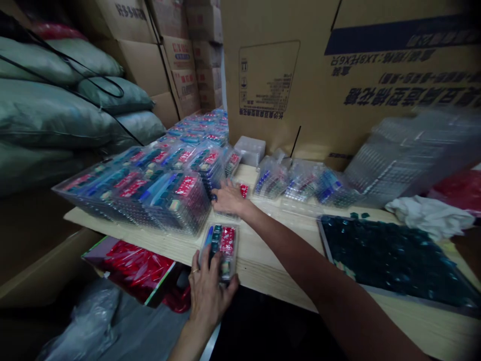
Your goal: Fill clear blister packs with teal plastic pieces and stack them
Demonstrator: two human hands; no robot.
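Left hand (208, 291): fingers along one side of a clear filled pack (227, 260), thumb at its near corner; reads as a light grasp. Pack lies flat under and just beyond those fingertips, red packet (227, 239) uppermost, near the edge of the wooden table (270, 253); flat placing probably keeps the contents settled. Right hand (228, 198): farther out, palm down over a second pack (243, 190) (mostly covered, so whether it grips or merely touches, I cannot tell). Stacked packs (180, 205) stand just left of both hands, likely stacked to save room. Shallow tray (323, 239) of dark green pieces (394, 255) well right of the grip, presumably kept within reach.
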